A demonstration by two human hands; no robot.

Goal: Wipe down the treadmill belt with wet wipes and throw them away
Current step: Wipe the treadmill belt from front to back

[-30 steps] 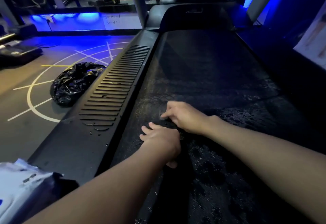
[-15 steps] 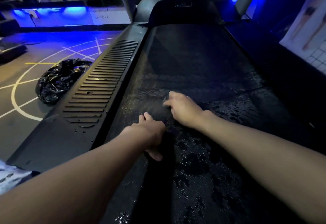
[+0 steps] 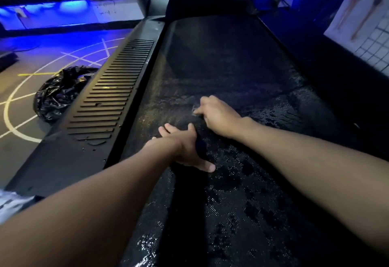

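Observation:
The black treadmill belt (image 3: 221,60) runs away from me, wet and glistening across its near half. My right hand (image 3: 219,115) is on the belt at mid-length, its fingers bent down over a pale, crumpled wet wipe (image 3: 194,110), of which only a small edge shows at the fingertips. My left hand (image 3: 183,146) lies flat on the belt just nearer and to the left, fingers spread forward and thumb out to the right. Whatever is under that palm is hidden.
A black ribbed side rail (image 3: 109,98) borders the belt on the left. A crumpled black rubbish bag (image 3: 59,94) lies on the floor beyond it. A white wipes packet (image 3: 10,205) shows at the lower left edge. A tiled wall (image 3: 374,41) stands on the right.
Both hands have slid forward up the belt, the right hand leading. My view has leaned forward with them, and the wipes packet has dropped toward the frame's edge.

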